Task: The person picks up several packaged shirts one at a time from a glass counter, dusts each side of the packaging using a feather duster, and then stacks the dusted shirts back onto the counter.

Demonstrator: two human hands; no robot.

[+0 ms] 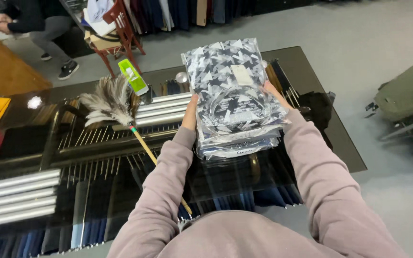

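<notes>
A stack of folded shirts in clear plastic wrap (235, 100), the top one printed with a blue, grey and white triangle pattern, sits between the person's two hands above the dark glass counter (321, 76), its lower edge close to or resting on the glass; whether it touches cannot be told. The left hand (190, 113) presses flat against the stack's left side, fingers straight and close together, pointing away from the body. The right hand (272, 91) clasps the right side, fingers laid along the edge of the top packet and mostly hidden behind it. Both arms wear mauve sweatshirt sleeves (311, 167). Just left of the stack a feather duster (108, 101) lies on the glass, its grey and white plume pointing away and its wooden handle running back under the left forearm. A small green box (133, 76) stands beside the plume near the far edge of the counter. Beyond the counter a red wooden chair (120, 28) holds folded cloth, and a seated person in dark clothes (39, 24) is at the top left
</notes>
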